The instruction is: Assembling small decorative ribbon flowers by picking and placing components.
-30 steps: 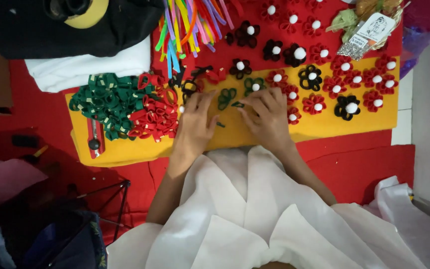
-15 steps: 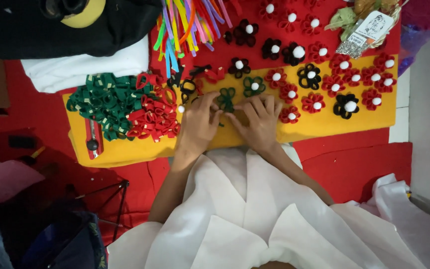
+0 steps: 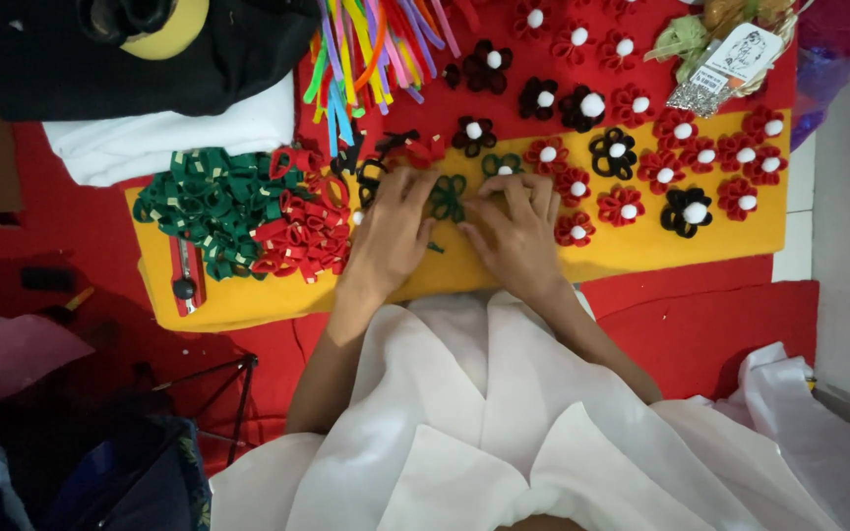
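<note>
A dark green felt flower made of looped petals lies on the yellow felt sheet. My left hand rests on the sheet with its fingertips against the flower's left side. My right hand lies flat on the right, its fingertips touching the flower's right edge. Both hands press the piece between them; neither lifts it. A small green scrap lies just below, between the hands.
Piles of green felt loops and red felt loops lie to the left, beside a red cutter. Finished red and black flowers with white pompoms fill the right. Coloured felt strips lie at the back.
Both hands moved in and up from flat on the sheet until their fingertips closed on the green flower; the right hand came left.
</note>
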